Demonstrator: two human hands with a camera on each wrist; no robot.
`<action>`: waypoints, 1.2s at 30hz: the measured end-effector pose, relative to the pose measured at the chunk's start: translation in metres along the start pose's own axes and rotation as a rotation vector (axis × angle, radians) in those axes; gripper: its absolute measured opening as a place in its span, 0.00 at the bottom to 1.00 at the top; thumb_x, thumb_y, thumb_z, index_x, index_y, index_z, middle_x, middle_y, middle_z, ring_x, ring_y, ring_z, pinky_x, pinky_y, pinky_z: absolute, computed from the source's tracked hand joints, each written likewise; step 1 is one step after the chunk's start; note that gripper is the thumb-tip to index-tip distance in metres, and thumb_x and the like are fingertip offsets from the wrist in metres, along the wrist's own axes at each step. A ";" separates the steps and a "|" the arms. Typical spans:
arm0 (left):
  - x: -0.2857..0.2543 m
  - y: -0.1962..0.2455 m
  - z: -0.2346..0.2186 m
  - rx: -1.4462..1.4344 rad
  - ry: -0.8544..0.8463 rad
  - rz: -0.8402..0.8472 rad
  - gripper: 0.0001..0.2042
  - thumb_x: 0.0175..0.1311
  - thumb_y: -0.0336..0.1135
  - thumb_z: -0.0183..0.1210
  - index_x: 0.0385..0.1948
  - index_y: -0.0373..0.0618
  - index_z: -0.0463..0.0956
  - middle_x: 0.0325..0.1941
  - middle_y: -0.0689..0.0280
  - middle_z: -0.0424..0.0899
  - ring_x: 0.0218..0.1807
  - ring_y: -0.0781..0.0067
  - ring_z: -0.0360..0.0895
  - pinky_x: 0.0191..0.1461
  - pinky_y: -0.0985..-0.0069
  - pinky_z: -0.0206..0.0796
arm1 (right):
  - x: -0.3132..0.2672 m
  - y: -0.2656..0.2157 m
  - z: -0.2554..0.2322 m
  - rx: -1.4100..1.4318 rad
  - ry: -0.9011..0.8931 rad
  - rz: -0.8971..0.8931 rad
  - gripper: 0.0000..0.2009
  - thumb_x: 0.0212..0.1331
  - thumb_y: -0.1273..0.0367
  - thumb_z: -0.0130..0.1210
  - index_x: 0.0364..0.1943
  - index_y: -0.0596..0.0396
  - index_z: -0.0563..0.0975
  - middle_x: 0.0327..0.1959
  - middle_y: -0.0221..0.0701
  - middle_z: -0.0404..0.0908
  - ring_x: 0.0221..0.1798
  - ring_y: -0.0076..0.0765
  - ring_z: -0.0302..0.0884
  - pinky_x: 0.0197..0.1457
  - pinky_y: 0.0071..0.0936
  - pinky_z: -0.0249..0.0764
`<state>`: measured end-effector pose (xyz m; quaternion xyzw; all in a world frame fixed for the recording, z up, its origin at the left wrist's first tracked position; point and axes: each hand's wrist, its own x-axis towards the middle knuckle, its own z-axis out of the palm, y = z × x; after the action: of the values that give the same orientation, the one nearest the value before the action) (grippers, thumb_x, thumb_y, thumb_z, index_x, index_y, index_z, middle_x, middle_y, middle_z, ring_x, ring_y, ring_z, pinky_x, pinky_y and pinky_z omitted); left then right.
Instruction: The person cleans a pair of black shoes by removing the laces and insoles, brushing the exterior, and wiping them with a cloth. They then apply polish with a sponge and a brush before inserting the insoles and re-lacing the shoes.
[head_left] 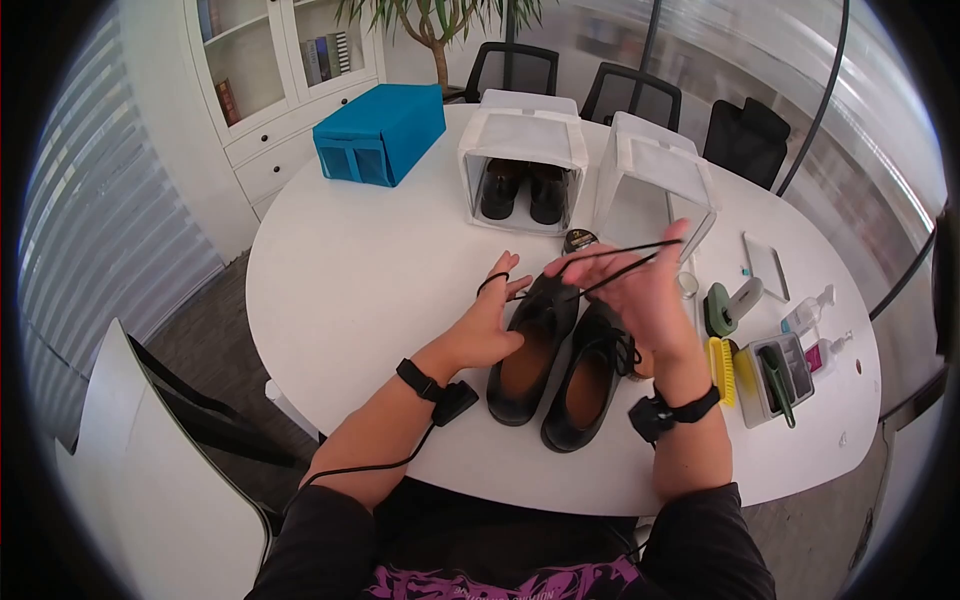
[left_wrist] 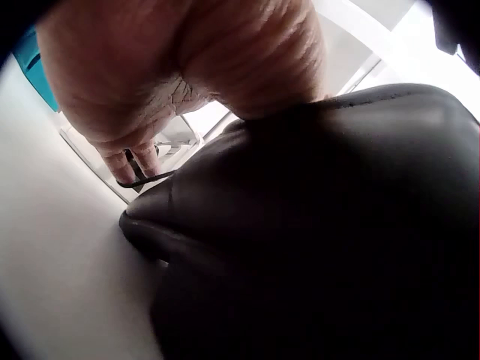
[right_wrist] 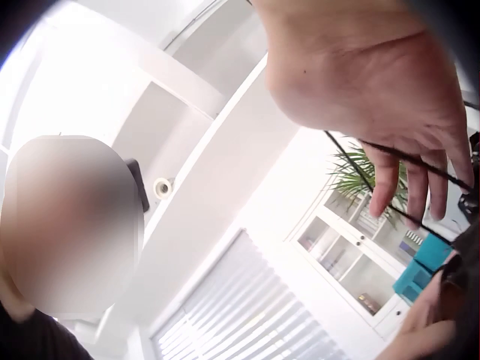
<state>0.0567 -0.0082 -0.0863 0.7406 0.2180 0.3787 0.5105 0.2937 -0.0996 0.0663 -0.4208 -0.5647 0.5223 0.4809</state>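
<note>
A pair of black lace-up shoes with brown insoles stands on the table, heels toward me: the left shoe (head_left: 508, 405) and the right shoe (head_left: 570, 430). My left hand (head_left: 478, 328) is beside the left shoe, its fingers extended forward and a black lace looped over them. Close in the left wrist view, dark shoe leather (left_wrist: 315, 195) lies below the palm. Above the shoes, my right hand (head_left: 645, 295) holds its fingers straight and spread. A shoelace (right_wrist: 349, 159) runs taut in two strands from its thumb toward the left shoe. The right shoe's lace is tied.
Behind the shoes are a white shoe box (head_left: 482, 130) holding black shoes, another white box (head_left: 660, 160) and a blue box (head_left: 400, 125). To the right lie a green-handled brush (head_left: 718, 310), a yellow brush (head_left: 722, 370), a grey caddy (head_left: 790, 365) and pump bottles (head_left: 808, 312).
</note>
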 end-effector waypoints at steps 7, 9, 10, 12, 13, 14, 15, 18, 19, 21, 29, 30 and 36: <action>-0.003 0.015 -0.009 0.174 0.064 -0.051 0.62 0.51 0.17 0.65 0.93 0.41 0.38 0.92 0.53 0.60 0.68 0.64 0.77 0.67 0.67 0.68 | -0.063 -0.064 -0.079 0.867 0.247 -0.592 0.31 0.92 0.44 0.27 0.26 0.43 0.62 0.22 0.19 0.52 0.24 0.24 0.41 0.31 0.33 0.44; -0.003 0.009 -0.010 0.179 0.072 -0.045 0.61 0.51 0.17 0.65 0.93 0.41 0.40 0.91 0.55 0.62 0.66 0.65 0.77 0.66 0.68 0.68 | -0.090 -0.074 -0.122 0.852 0.149 -0.796 0.20 0.86 0.62 0.42 0.26 0.45 0.61 0.21 0.20 0.51 0.22 0.23 0.41 0.27 0.31 0.40; -0.002 0.005 -0.010 0.186 0.078 -0.038 0.61 0.50 0.17 0.65 0.92 0.42 0.41 0.90 0.56 0.63 0.65 0.66 0.76 0.66 0.68 0.68 | -0.106 -0.081 -0.139 0.841 0.106 -0.861 0.16 0.77 0.71 0.48 0.26 0.45 0.62 0.21 0.20 0.51 0.22 0.21 0.43 0.26 0.29 0.40; -0.002 0.000 -0.012 0.196 0.075 -0.030 0.61 0.51 0.17 0.65 0.92 0.42 0.42 0.90 0.56 0.64 0.65 0.66 0.76 0.66 0.68 0.68 | -0.138 -0.094 -0.156 0.927 0.055 -0.982 0.16 0.73 0.76 0.49 0.24 0.44 0.63 0.20 0.19 0.54 0.20 0.19 0.44 0.25 0.28 0.39; -0.003 -0.003 -0.012 0.207 0.076 -0.024 0.60 0.51 0.17 0.65 0.92 0.42 0.42 0.90 0.56 0.64 0.66 0.65 0.76 0.66 0.68 0.68 | -0.155 -0.099 -0.162 0.939 0.049 -1.061 0.17 0.73 0.75 0.49 0.23 0.43 0.62 0.20 0.19 0.54 0.19 0.19 0.44 0.26 0.28 0.39; -0.005 -0.005 -0.013 0.206 0.076 -0.026 0.60 0.51 0.17 0.65 0.92 0.42 0.42 0.90 0.56 0.64 0.66 0.65 0.76 0.66 0.68 0.68 | -0.172 -0.104 -0.166 0.951 0.043 -1.139 0.18 0.72 0.75 0.48 0.22 0.43 0.61 0.20 0.19 0.54 0.19 0.19 0.44 0.26 0.27 0.40; -0.005 -0.006 -0.015 0.202 0.076 -0.041 0.60 0.51 0.17 0.65 0.92 0.43 0.43 0.89 0.56 0.65 0.66 0.65 0.76 0.67 0.67 0.68 | -0.189 -0.107 -0.171 0.891 0.102 -1.249 0.19 0.72 0.74 0.48 0.21 0.42 0.61 0.20 0.19 0.55 0.18 0.20 0.44 0.26 0.28 0.41; -0.003 -0.009 -0.019 0.179 0.076 -0.062 0.60 0.51 0.17 0.65 0.92 0.44 0.44 0.88 0.56 0.66 0.67 0.65 0.76 0.68 0.67 0.69 | -0.239 -0.117 -0.184 0.739 0.148 -1.388 0.21 0.74 0.70 0.44 0.18 0.41 0.61 0.18 0.19 0.58 0.17 0.20 0.46 0.27 0.27 0.46; -0.002 -0.010 -0.020 0.157 0.077 -0.068 0.59 0.51 0.17 0.65 0.92 0.44 0.45 0.87 0.56 0.67 0.68 0.65 0.76 0.69 0.67 0.69 | -0.250 -0.118 -0.184 0.747 0.141 -1.404 0.21 0.75 0.70 0.43 0.18 0.41 0.61 0.17 0.19 0.59 0.17 0.20 0.46 0.28 0.26 0.47; -0.001 -0.005 -0.023 0.166 0.078 -0.068 0.58 0.51 0.17 0.65 0.91 0.44 0.46 0.87 0.56 0.67 0.68 0.65 0.75 0.70 0.67 0.68 | -0.266 -0.116 -0.186 0.761 0.139 -1.415 0.21 0.75 0.69 0.42 0.17 0.41 0.61 0.17 0.19 0.59 0.17 0.20 0.46 0.29 0.25 0.49; -0.001 0.002 -0.024 0.133 0.108 -0.033 0.54 0.52 0.13 0.60 0.89 0.47 0.56 0.82 0.57 0.74 0.72 0.65 0.74 0.79 0.64 0.66 | -0.273 -0.112 -0.225 0.806 0.382 -1.458 0.17 0.73 0.72 0.42 0.21 0.45 0.61 0.22 0.25 0.54 0.24 0.26 0.49 0.35 0.31 0.51; 0.000 0.002 -0.025 0.130 0.115 -0.033 0.54 0.52 0.13 0.60 0.89 0.47 0.56 0.82 0.57 0.74 0.72 0.65 0.74 0.79 0.64 0.66 | -0.265 -0.113 -0.225 0.784 0.360 -1.405 0.17 0.72 0.72 0.43 0.21 0.46 0.61 0.22 0.25 0.54 0.25 0.27 0.50 0.37 0.32 0.53; 0.000 0.004 -0.020 0.136 0.083 -0.047 0.49 0.53 0.16 0.60 0.86 0.49 0.62 0.77 0.61 0.80 0.72 0.66 0.75 0.76 0.66 0.66 | -0.156 -0.121 -0.134 0.410 0.480 -0.948 0.16 0.85 0.64 0.51 0.34 0.55 0.71 0.32 0.27 0.66 0.33 0.27 0.61 0.39 0.31 0.59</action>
<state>0.0402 0.0018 -0.0785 0.7520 0.2815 0.3811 0.4584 0.4573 -0.2397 0.1696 -0.1265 -0.4536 0.2381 0.8494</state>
